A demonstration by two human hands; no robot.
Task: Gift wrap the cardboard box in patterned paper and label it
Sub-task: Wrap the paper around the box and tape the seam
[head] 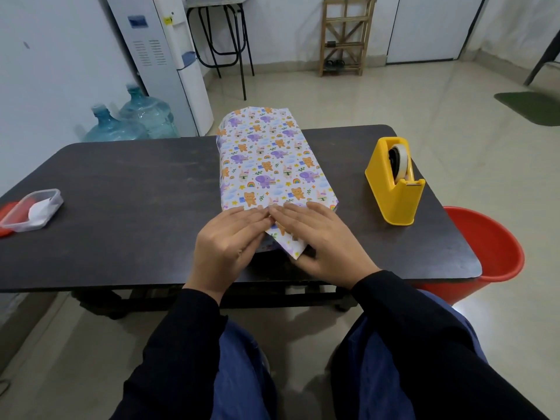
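Pressing flat on the near end of a long parcel: left hand (230,237) and right hand (318,234) side by side, palms down, fingers straight, fingertips almost meeting, pinching nothing. Beneath them, white wrapping paper (266,165) printed with purple elephants, orange bears and rainbows, covering the cardboard box entirely; no bare cardboard visible. Lying lengthwise near mid-width of the dark rectangular table (136,207), far end reaching past the far edge in this view. Body wrap judged done. Near-end pointed flap (285,241) held down between the hands, no tape visible on it, so probably not yet fixed. Far end looking loose and unclosed; cannot tell for sure. Left to do, by this reading: tape near end, close far end, add label. Yellow plastic tape dispenser (394,183) with white roll standing well apart to the right, untouched. Clear plastic container (36,210) beside a red lid at the left edge, possibly holding labels; contents unclear. Roughly halfway.
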